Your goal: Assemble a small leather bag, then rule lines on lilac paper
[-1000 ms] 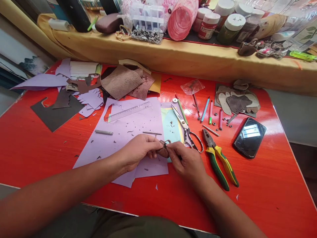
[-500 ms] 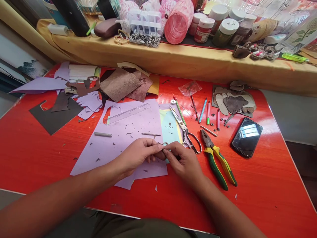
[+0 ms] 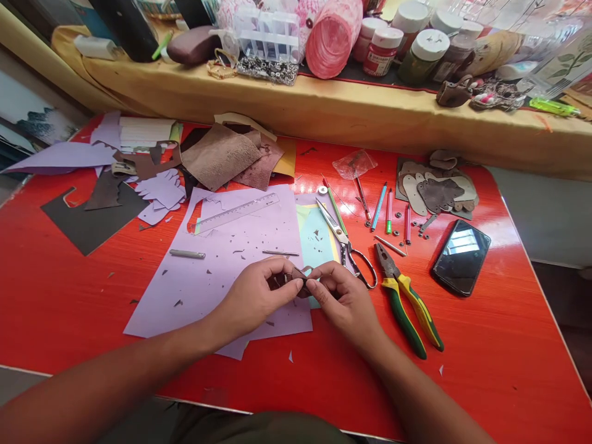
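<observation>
Between my two hands is a small piece of dark brown leather (image 3: 300,275), partly hidden by the fingers. My left hand (image 3: 263,287) pinches its left side with thumb and fingers. On the other side my right hand (image 3: 341,296) is closed on it, thumb tip near the left thumb. A thin loop stands up from the piece's top. Under the hands lies a lilac paper sheet (image 3: 222,277) dotted with dark scraps. Scissors (image 3: 345,237) rest just beyond my right hand, and pliers with green and yellow handles (image 3: 407,299) lie to its right.
A clear ruler (image 3: 238,213) and a metal rod (image 3: 187,253) lie on the paper. At the right are a phone (image 3: 461,258), pens (image 3: 379,206) and cut leather shapes (image 3: 439,191). Leather sheets (image 3: 222,157) lie at the back. Jars (image 3: 383,52) crowd the cloth-covered ledge (image 3: 370,114).
The left fingers have spread and shifted slightly, so more of the brown leather shows between my hands. The view has moved a little; the tools lie as before.
</observation>
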{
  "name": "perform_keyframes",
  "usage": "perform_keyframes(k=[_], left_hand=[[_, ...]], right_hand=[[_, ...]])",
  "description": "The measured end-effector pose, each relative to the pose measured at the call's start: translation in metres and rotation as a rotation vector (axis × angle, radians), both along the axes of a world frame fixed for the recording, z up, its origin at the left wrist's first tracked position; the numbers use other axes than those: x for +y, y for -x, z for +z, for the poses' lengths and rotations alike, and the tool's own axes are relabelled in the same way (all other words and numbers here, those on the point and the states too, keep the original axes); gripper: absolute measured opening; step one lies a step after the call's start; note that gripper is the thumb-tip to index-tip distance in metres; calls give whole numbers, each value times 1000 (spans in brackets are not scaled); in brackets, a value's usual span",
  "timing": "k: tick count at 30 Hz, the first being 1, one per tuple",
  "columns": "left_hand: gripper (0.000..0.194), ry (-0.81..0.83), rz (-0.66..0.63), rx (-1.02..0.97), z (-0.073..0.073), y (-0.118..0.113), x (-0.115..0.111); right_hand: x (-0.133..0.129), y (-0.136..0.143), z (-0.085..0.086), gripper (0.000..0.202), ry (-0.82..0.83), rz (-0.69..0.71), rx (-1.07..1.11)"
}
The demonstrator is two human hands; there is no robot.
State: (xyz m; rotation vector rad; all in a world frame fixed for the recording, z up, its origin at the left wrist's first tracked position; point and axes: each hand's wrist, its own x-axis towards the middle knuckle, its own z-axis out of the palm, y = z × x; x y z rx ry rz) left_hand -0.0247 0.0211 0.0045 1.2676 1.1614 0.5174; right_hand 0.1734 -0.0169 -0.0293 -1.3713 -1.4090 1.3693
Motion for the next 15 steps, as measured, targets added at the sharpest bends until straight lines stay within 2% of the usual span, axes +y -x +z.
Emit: perform_keyframes(k=[5,11,15], left_hand=[[16,-187,-26,115,0,1,-4],[16,-240,-31,126,-5,-1,-3],[17,-249,-82,119,-9,-2,-1]], right_hand=[[2,0,1,18,-12,19,6],[2,2,2,15,20,11,23],[4,2,2,10,-13,9,-23]])
